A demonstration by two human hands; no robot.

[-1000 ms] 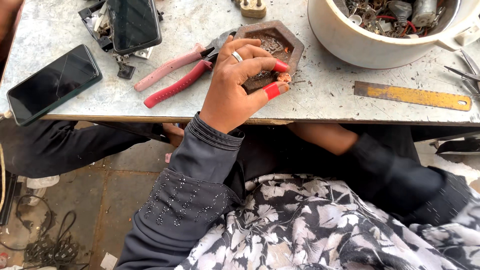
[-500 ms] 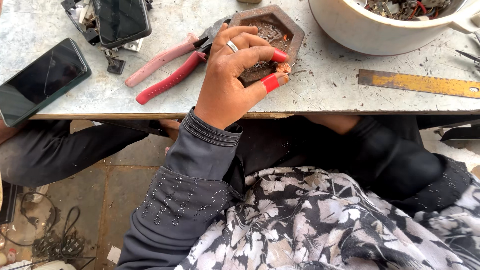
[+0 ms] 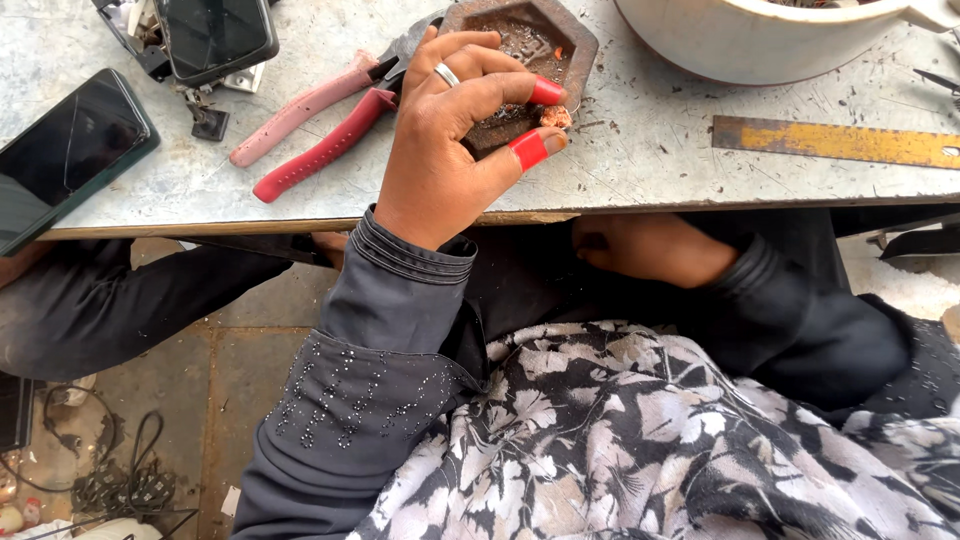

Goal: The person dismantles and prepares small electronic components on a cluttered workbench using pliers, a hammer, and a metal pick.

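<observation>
Where our left hand reaches over the table's near edge, its thumb and forefinger, both capped in red, close together on a small coppery bit. That bit sits at the near right rim of a rusty hexagonal dish, so the pinch happens right at the dish's lip, and the other fingers curl over the dish's hollow; whether they press it down we cannot tell. The red caps look to us like guards against sharp scrap, though that is a judgement. A ring shows on one finger.

Just left of the dish, red-handled pliers lie slanted with their jaws pointing at it, touching or nearly touching its left side, and are not held. Farther left, near the far left corner, a dark phone rests on loose parts, and another phone lies at the left edge, both well apart from the dish.

To the right of the dish a big white bowl stands at the far edge, and a yellowed ruler lies flat along the table toward the right edge.

Our right hand stays below the table, resting in shadow on the lap; its fingers are folded in, but whether they hold anything we cannot tell.
</observation>
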